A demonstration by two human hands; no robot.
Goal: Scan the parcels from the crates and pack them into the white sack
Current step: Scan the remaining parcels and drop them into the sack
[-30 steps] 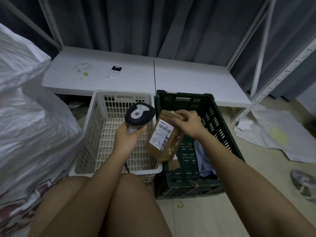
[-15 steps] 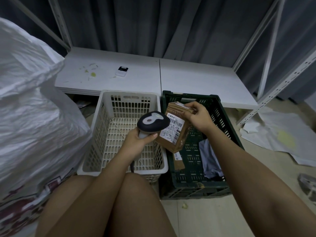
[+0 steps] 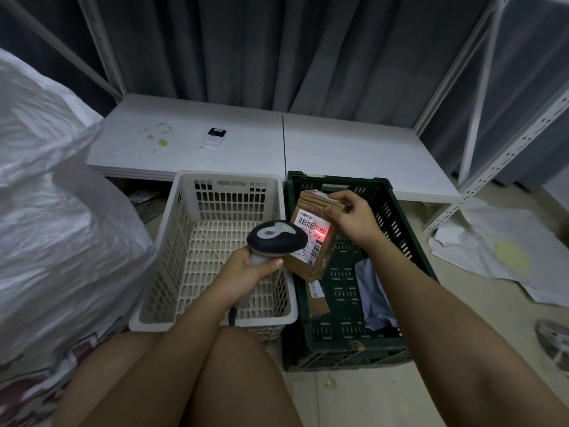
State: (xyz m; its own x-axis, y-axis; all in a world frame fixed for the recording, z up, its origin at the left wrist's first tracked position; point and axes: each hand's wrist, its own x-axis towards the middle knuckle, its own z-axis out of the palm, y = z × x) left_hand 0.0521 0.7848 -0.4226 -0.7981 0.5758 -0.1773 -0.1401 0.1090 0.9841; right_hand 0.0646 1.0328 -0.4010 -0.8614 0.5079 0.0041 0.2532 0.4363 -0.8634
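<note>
Brown parcel (image 3: pixel 320 238) hanging tilted over green crate (image 3: pixel 400 229), label facing scanner, red scan line glowing on barcode label (image 3: pixel 312 234). Right hand (image 3: pixel 354 217) pinching parcel's top end, fingers closed on it. Left hand (image 3: pixel 246 269) wrapping scanner (image 3: pixel 275 238) handle at parcel's 8 o'clock, head almost touching label. White crate (image 3: pixel 181 241) sitting at 9 o'clock, touching green crate. White sack (image 3: pixel 61 226) bulging further at 9 o'clock. Second brown parcel (image 3: pixel 318 298) and grey bag (image 3: pixel 374 291) lying inside green crate.

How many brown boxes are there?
2: one brown box held in the right hand, another lying in the green crate. More may hide underneath.
</note>
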